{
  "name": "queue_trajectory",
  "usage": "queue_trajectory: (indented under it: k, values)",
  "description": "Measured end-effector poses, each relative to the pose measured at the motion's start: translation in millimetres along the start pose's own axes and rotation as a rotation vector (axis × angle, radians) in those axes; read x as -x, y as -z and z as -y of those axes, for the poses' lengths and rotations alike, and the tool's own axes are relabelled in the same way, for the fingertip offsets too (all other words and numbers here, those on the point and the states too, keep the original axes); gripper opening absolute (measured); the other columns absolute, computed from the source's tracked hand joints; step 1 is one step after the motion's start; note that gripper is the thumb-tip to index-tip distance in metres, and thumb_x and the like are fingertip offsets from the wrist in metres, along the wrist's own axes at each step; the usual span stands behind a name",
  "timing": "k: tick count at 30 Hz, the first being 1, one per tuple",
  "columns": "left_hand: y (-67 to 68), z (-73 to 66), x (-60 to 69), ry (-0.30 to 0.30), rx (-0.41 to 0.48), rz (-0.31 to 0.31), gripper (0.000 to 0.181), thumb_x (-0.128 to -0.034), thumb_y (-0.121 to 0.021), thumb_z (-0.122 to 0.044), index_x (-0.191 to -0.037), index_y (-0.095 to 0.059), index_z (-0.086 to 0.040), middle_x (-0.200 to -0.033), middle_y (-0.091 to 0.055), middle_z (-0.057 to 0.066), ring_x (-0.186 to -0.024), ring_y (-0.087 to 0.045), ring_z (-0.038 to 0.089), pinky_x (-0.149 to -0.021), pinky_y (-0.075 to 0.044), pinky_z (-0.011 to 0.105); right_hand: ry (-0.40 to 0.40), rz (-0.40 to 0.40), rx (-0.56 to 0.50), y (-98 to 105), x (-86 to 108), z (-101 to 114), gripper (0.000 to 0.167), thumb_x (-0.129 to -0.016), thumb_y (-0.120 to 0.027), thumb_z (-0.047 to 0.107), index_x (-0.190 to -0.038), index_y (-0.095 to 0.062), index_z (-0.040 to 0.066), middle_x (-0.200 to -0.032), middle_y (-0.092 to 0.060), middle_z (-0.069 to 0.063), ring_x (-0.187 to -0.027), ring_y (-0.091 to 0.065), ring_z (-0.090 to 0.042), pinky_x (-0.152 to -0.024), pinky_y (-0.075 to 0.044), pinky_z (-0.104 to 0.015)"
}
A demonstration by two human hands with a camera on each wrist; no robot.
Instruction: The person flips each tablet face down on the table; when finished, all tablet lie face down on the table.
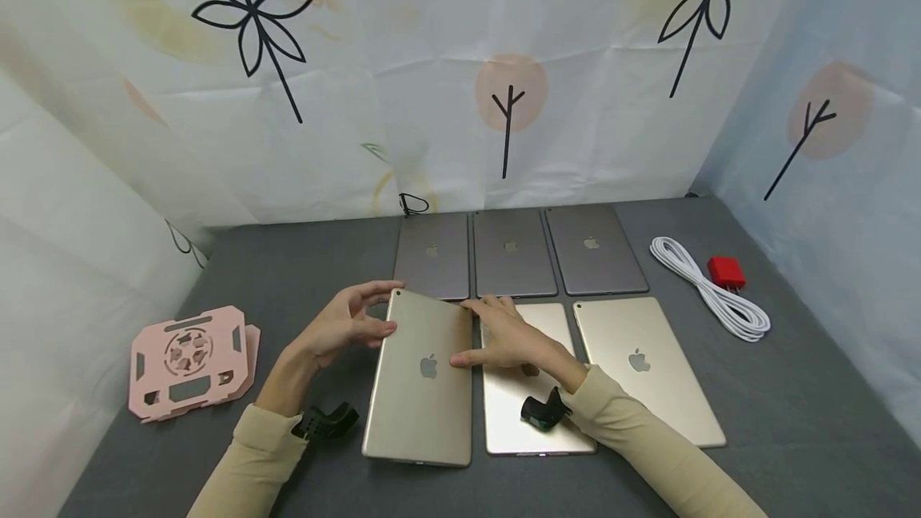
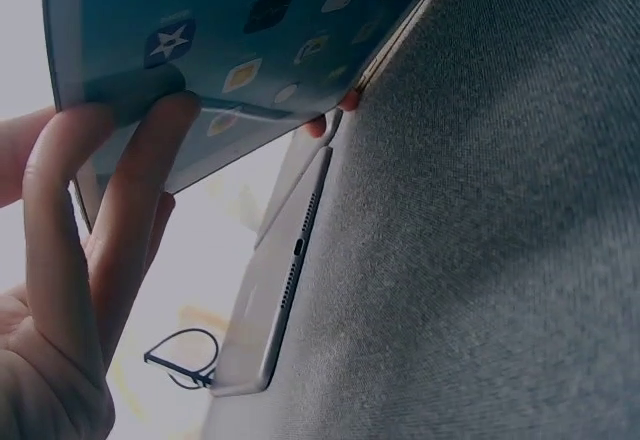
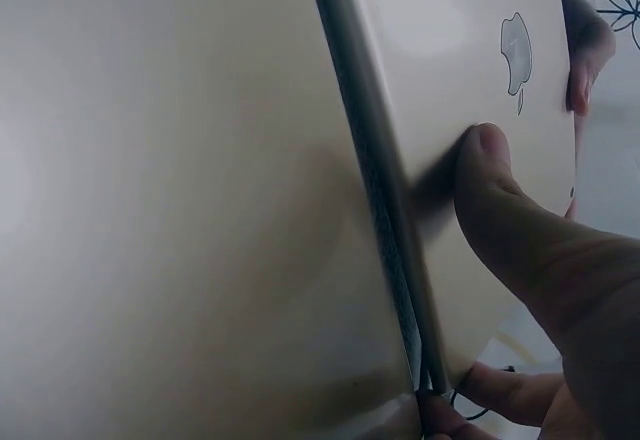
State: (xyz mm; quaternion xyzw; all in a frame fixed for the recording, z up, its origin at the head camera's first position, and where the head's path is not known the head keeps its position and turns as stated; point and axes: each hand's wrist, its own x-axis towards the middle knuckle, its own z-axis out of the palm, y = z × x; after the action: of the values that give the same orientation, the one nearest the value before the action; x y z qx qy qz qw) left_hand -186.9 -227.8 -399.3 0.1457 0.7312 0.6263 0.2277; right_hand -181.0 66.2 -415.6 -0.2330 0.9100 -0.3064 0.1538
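A gold tablet (image 1: 420, 414) with a logo on its back is tilted, its left side raised off the table. My left hand (image 1: 347, 322) grips its upper left edge, thumb at the back and fingers against the screen side. Lit app icons show on the tablet's screen (image 2: 250, 50) in the left wrist view. My right hand (image 1: 504, 334) holds the same tablet by its upper right side, the thumb (image 3: 490, 160) lying on the back near the logo. Under my right hand and wrist lies a second gold tablet (image 1: 528, 430), back up and partly hidden.
A third gold tablet (image 1: 647, 366) lies at right. Three grey tablets, left (image 1: 428, 266), middle (image 1: 514, 270) and right (image 1: 600, 266), form the back row. Farther right are a coiled white cable (image 1: 708, 290) and a red plug (image 1: 727, 271). A pink stand (image 1: 190, 362) sits at left.
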Motion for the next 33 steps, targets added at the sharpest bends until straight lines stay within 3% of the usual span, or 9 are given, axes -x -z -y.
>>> queue_trajectory:
  k: [6, 14, 17, 21, 25, 33]
  values:
    - [4.1, 5.2, -1.1, 0.037, -0.039, 0.016, 0.074, -0.0908, -0.07, -0.001, -0.155, -0.033, 0.003, -0.155, -0.037, 0.032, -0.08, -0.072, 0.008, -0.068, -0.061, 0.026, -0.004, -0.008, -0.013, -0.7, -3.1, 0.9, 0.09, -0.078, -0.089, 0.044, -0.147, -0.048, 0.003, -0.145, -0.051, -0.02, -0.134, -0.04, -0.039, -0.11, -0.04, -0.059]
    - [6.9, 11.5, -1.7, 0.042, -0.171, 0.012, 0.078, -0.087, -0.078, -0.003, -0.152, -0.037, 0.007, -0.147, -0.035, 0.036, -0.078, -0.073, 0.009, -0.069, -0.061, 0.03, -0.047, -0.033, -0.045, -2.4, -7.8, 4.6, 0.091, -0.073, -0.093, 0.04, -0.144, -0.051, 0.002, -0.137, -0.053, -0.019, -0.123, -0.042, -0.034, -0.108, -0.04, -0.057]
    - [4.9, 14.8, -3.3, 0.034, -0.257, 0.003, 0.081, -0.0844, -0.081, -0.005, -0.151, -0.038, 0.009, -0.144, -0.035, 0.035, -0.071, -0.068, 0.008, -0.067, -0.058, 0.028, -0.05, -0.041, -0.048, -4.0, -9.5, 5.2, 0.091, -0.072, -0.094, 0.039, -0.143, -0.052, 0.003, -0.136, -0.053, -0.019, -0.119, -0.041, -0.032, -0.106, -0.041, -0.055]
    - [1.1, 18.3, -7.3, 0.018, -0.454, -0.078, 0.077, -0.0788, -0.088, -0.011, -0.142, -0.05, 0.009, -0.129, -0.052, 0.03, -0.071, -0.061, 0.011, -0.069, -0.051, 0.028, -0.053, -0.044, -0.044, -5.8, -12.8, 6.0, 0.09, -0.07, -0.095, 0.038, -0.143, -0.054, 0.005, -0.133, -0.053, -0.018, -0.117, -0.04, -0.032, -0.103, -0.041, -0.054]
    - [-2.1, 20.4, -10.8, 0.027, -0.591, -0.158, 0.069, -0.0735, -0.092, -0.016, -0.132, -0.062, 0.006, -0.106, -0.062, 0.018, -0.076, -0.052, 0.017, -0.069, -0.045, 0.031, -0.056, -0.031, -0.029, -6.2, -16.3, 6.3, 0.087, -0.07, -0.095, 0.037, -0.141, -0.055, 0.006, -0.126, -0.053, -0.015, -0.113, -0.039, -0.03, -0.1, -0.04, -0.05]
    - [-8.1, 23.5, -17.5, 0.069, -0.651, -0.215, 0.066, -0.0725, -0.092, -0.017, -0.128, -0.064, 0.004, -0.101, -0.06, 0.013, -0.075, -0.046, 0.017, -0.065, -0.037, 0.03, -0.063, -0.012, -0.004, -3.8, -22.0, 4.4, 0.086, -0.07, -0.095, 0.036, -0.14, -0.056, 0.004, -0.119, -0.051, -0.013, -0.108, -0.036, -0.028, -0.095, -0.038, -0.044]
